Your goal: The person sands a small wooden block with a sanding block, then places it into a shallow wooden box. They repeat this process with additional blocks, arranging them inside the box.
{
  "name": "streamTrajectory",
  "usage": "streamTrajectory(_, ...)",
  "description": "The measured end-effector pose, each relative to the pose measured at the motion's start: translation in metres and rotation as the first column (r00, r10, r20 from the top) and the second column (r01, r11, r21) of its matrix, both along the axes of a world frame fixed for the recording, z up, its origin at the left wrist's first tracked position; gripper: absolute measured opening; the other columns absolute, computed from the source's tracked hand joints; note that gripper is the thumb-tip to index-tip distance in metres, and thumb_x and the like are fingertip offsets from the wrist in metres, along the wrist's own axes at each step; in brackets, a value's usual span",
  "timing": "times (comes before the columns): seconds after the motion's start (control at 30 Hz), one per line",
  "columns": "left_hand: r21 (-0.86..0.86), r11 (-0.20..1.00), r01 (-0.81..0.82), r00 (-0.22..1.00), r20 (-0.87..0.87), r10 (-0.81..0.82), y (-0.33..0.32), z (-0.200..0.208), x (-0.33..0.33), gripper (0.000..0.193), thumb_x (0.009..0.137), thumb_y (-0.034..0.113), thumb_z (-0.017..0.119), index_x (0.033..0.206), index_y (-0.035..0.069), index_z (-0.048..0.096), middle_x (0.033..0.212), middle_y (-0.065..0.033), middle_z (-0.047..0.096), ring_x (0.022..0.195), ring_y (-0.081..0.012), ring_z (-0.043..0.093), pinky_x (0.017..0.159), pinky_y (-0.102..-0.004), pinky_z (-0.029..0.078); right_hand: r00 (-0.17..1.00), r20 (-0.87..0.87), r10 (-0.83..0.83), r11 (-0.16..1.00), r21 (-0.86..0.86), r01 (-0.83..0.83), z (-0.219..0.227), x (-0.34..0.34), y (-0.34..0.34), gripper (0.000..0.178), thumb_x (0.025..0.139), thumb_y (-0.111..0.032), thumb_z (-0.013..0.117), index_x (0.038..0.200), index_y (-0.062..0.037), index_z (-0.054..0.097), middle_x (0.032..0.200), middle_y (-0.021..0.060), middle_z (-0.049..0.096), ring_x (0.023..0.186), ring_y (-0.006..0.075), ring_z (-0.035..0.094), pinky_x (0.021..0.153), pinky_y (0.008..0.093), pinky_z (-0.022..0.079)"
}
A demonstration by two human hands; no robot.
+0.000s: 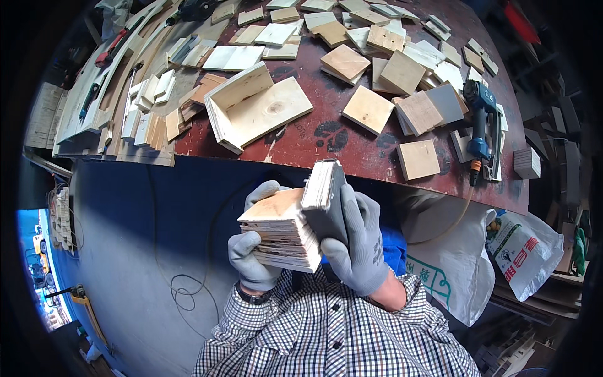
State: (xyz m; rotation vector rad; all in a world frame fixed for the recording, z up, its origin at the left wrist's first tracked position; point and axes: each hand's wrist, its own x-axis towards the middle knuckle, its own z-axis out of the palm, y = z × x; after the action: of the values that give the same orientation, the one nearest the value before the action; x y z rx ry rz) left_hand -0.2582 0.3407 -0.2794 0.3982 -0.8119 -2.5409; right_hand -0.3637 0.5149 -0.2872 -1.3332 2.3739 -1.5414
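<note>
In the head view, the left hand clamps its fingers around a plywood stack before the red table; the right hand grips a dark-faced block against its side, seemingly working the edges. This calls for a firm squeeze. Layered edges face the wearer; the block's long axis slants up-left.

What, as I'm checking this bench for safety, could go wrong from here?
The stack in the left hand is many separate pieces, so some might slide out if that grip loosens.

The blue tool lies near the edge of the table with its hose hanging down; a snag could drag it off.
</note>
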Motion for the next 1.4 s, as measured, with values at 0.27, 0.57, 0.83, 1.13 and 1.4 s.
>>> streamTrajectory(0.27,0.395,0.908,0.143,0.969,-0.243,-0.047,-0.025,-0.042,0.022,0.083,0.105,0.05,0.064,0.165,0.002,0.033,0.162,-0.0261,0.043,0.144,-0.042,0.05,0.119,-0.0547,0.046,0.914,0.394,0.1,0.98,-0.195,-0.023,0.003,-0.005,0.014,0.074,0.113,-0.038,0.054,0.165,0.0087,0.031,0.14,0.0208,0.053,0.121,0.0276,0.056,0.106,0.0409,0.048)
streamTrajectory(0.57,0.402,0.908,0.118,0.981,-0.191,-0.042,-0.018,-0.013,0.028,0.095,0.092,0.044,0.072,0.165,-0.002,0.034,0.166,-0.0331,0.041,0.152,-0.0513,0.043,0.123,-0.0694,0.036,0.99,-0.138,0.019,0.975,0.222,0.012,0.044,-0.013,0.009,0.079,0.09,-0.042,0.081,0.153,-0.0011,0.058,0.129,0.023,0.061,0.11,0.0359,0.061,0.094,0.0471,0.051)
streamTrajectory(0.83,0.548,0.729,0.409,0.88,-0.448,-0.157,-0.012,-0.025,0.015,0.064,0.11,0.044,0.058,0.162,0.009,0.045,0.148,-0.0245,0.053,0.127,-0.0367,0.062,0.099,-0.0487,0.056,0.677,0.735,-0.041,0.987,-0.076,0.143,0.033,-0.021,0.022,0.06,0.114,-0.027,0.053,0.165,0.0012,0.039,0.139,0.0115,0.06,0.128,0.0182,0.058,0.113,0.0327,0.045)
streamTrajectory(1.13,0.058,0.989,0.135,0.975,-0.185,-0.122,0.0,-0.032,0.017,0.081,0.109,0.049,0.056,0.169,0.005,0.025,0.169,-0.0187,0.04,0.153,-0.0333,0.046,0.125,-0.0513,0.04,0.923,0.359,0.139,0.986,-0.135,-0.096,0.016,0.017,-0.008,0.07,0.108,-0.022,0.059,0.165,0.0083,0.032,0.137,0.0222,0.055,0.124,0.0324,0.057,0.109,0.0414,0.047)
streamTrajectory(1.4,0.712,0.671,0.207,0.968,-0.248,-0.034,-0.008,-0.025,0.009,0.07,0.109,0.056,0.048,0.161,0.009,0.045,0.153,-0.0249,0.049,0.152,-0.0453,0.04,0.123,-0.0721,0.033,0.579,0.814,0.045,0.967,-0.181,0.18,0.035,-0.018,0.019,0.06,0.116,-0.053,0.042,0.144,-0.0005,0.054,0.119,0.0087,0.069,0.101,0.0136,0.067,0.088,0.0265,0.055)
